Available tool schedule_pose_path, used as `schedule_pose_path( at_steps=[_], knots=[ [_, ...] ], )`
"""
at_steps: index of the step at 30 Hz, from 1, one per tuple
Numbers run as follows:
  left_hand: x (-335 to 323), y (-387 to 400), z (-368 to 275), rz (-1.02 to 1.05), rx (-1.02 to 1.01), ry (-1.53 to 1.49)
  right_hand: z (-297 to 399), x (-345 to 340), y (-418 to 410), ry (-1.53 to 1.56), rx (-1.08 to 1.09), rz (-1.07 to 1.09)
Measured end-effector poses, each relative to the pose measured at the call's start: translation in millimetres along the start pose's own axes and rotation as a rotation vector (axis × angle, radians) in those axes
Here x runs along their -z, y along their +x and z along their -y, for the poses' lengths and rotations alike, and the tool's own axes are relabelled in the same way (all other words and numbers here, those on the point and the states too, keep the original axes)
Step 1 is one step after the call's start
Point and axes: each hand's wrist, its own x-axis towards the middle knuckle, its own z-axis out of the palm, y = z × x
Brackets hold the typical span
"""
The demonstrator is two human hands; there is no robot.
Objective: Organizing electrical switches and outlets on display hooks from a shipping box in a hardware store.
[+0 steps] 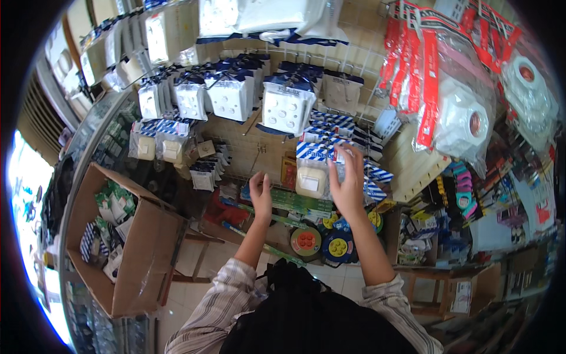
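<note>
My left hand (261, 197) is raised before the wire display grid, below a bare wire hook (261, 148). Its thumb and fingers are apart, and I see nothing in them. My right hand (348, 183) is up at the right edge of a blister pack (311, 179) holding a cream switch or socket. That pack has a blue-and-white striped Panasonic header card (311, 151). The fingers overlap the card's right side; whether they grip it cannot be told. More striped packs (376, 175) hang just behind and right of this hand.
White socket plates in packs (287, 106) hang above my hands. Bagged white lamp holders (462, 117) hang upper right. An open cardboard box (146, 252) of small packets stands left, by a glass display case (117, 110). Round cable reels (305, 241) lie below, near a wooden stool (199, 256).
</note>
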Motion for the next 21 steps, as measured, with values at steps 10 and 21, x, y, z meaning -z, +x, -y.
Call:
schedule_pose_path(
  at_steps=[10, 21],
  knots=[
    [191, -123, 11, -0.424, 0.202, 0.223, 80, -53, -23, 0.417, 0.186, 0.241],
    [257, -130, -105, -0.633, -0.101, 0.232, 200, -154, -49, 0.718, 0.361, 0.512]
  ],
)
